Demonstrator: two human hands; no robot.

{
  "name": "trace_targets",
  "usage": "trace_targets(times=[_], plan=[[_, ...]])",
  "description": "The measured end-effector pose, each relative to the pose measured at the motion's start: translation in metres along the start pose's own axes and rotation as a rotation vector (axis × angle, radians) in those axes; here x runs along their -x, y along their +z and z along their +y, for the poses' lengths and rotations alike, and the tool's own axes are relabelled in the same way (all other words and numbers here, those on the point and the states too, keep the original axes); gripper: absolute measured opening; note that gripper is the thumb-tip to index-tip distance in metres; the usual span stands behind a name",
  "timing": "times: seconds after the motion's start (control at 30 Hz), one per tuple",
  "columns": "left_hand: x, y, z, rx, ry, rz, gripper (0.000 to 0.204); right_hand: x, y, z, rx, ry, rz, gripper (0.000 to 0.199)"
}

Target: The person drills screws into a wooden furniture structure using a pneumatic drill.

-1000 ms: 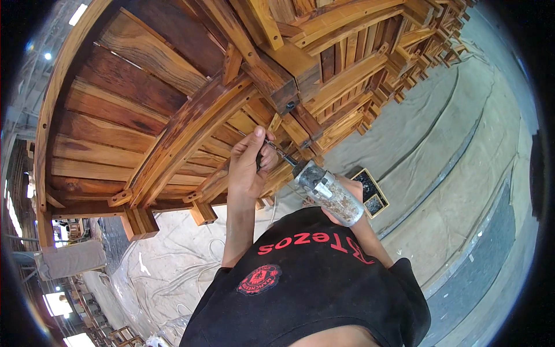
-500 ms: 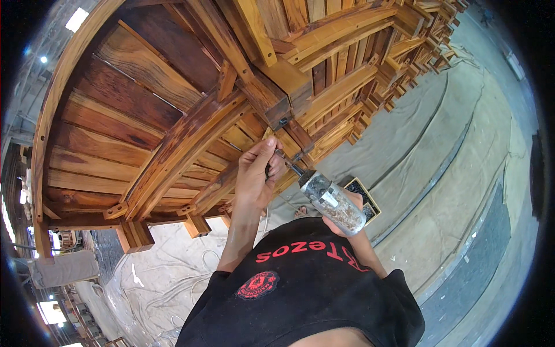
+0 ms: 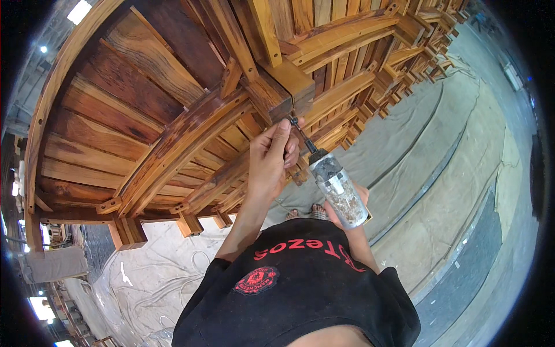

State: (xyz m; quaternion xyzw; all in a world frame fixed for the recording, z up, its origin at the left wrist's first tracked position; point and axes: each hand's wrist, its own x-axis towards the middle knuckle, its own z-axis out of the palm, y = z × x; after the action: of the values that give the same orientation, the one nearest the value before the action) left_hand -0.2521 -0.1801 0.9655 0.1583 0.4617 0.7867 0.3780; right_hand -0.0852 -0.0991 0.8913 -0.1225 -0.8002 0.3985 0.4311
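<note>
My right hand (image 3: 333,213) is wrapped round a silver, scuffed power screwdriver (image 3: 338,189), partly hidden behind its body. The tool's long dark bit points up and away, toward the end of a wooden block (image 3: 272,104) on the slatted wooden furniture (image 3: 191,130). My left hand (image 3: 270,155) is closed beside the bit's tip, thumb and fingers pinched together. A small dark piece shows at the tip, next to the thumb; whether the fingers grip it or steady the bit I cannot tell.
More wooden frames of the same kind (image 3: 399,40) reach back in a row to the far right. Pale cloth sheets (image 3: 428,173) with folds cover the floor. Short wooden legs (image 3: 128,232) jut from the near edge. My feet (image 3: 318,209) stand below.
Both hands and the screwdriver have moved slightly; the bit's tip has risen closer to the wooden block's end. My left hand has shifted up and right along with it.
</note>
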Motion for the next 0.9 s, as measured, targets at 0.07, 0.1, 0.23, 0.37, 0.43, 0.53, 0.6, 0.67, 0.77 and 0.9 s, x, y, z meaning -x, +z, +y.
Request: trace_targets(times=[0.07,0.1,0.23,0.37,0.43,0.53,0.6,0.67,0.77,0.9], plan=[[0.0,0.001,0.002,-0.028,0.034,0.004,0.035,-0.004,-0.001,0.001,-0.004,-0.024,-0.006,0.028],[0.0,0.001,0.005,-0.102,0.058,0.008,0.033,-0.005,-0.001,0.0,-0.028,-0.016,-0.008,0.029],[-0.004,-0.008,0.008,-0.336,0.134,0.011,0.029,-0.009,0.001,0.001,-0.059,-0.025,-0.017,0.033],[-0.005,-0.008,0.01,-0.431,0.2,0.015,0.029,-0.009,0.002,0.003,-0.088,-0.012,-0.002,0.035],[-0.007,-0.008,0.012,-0.452,0.202,0.006,0.029,-0.011,0.001,0.005,-0.065,-0.044,-0.012,0.034],[-0.008,-0.011,0.008,-0.458,0.228,-0.005,0.028,-0.012,0.001,0.002,-0.096,-0.036,-0.008,0.033],[-0.007,-0.014,0.009,-0.474,0.222,0.004,0.027,-0.013,0.0,0.001,-0.096,-0.039,-0.018,0.032],[-0.008,-0.015,0.009,-0.488,0.216,0.01,0.026,-0.013,0.0,0.002,-0.093,-0.041,-0.025,0.031],[-0.009,-0.014,0.009,-0.508,0.227,0.018,0.026,-0.012,-0.001,0.005,-0.058,-0.097,-0.014,0.029],[-0.007,-0.012,0.011,-0.552,0.217,0.036,0.026,-0.014,0.0,0.002,-0.057,-0.097,-0.008,0.025]])
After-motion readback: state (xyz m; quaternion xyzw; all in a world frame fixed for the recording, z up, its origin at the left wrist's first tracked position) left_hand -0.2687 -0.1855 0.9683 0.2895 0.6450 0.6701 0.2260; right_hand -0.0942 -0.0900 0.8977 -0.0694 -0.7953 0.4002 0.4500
